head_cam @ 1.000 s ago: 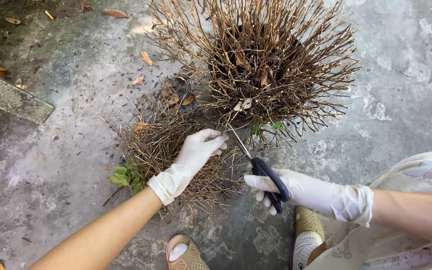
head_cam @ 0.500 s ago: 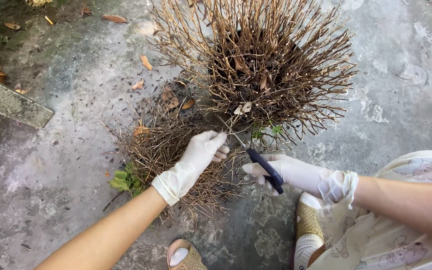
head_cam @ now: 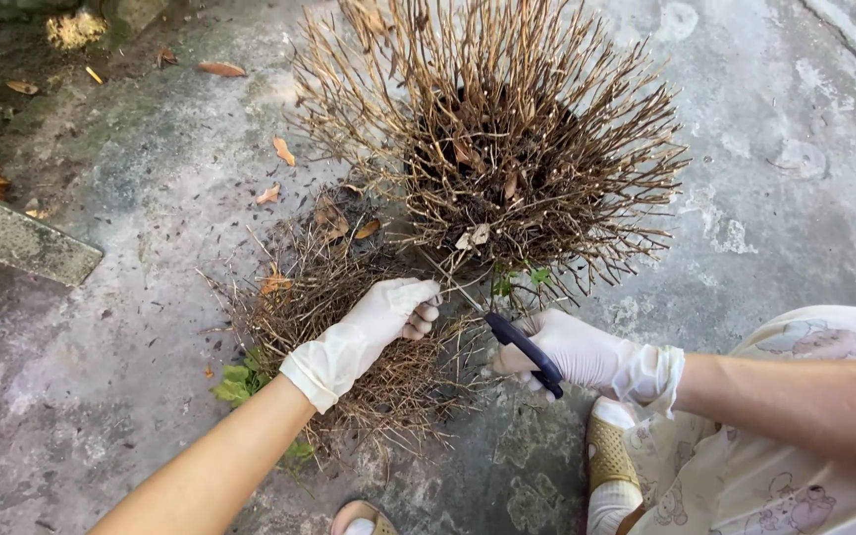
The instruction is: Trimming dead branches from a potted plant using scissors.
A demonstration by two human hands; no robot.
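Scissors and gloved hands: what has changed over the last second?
The right hand drew the dark-handled scissors left and closer to the left hand at the base of the dry brown twiggy shrub. The left hand barely moved. The pile of cut twigs and concrete ground stayed as they were.

Concrete slab (head_cam: 22, 241) at left; fallen leaves (head_cam: 222, 69) scattered on stained ground (head_cam: 131, 396).
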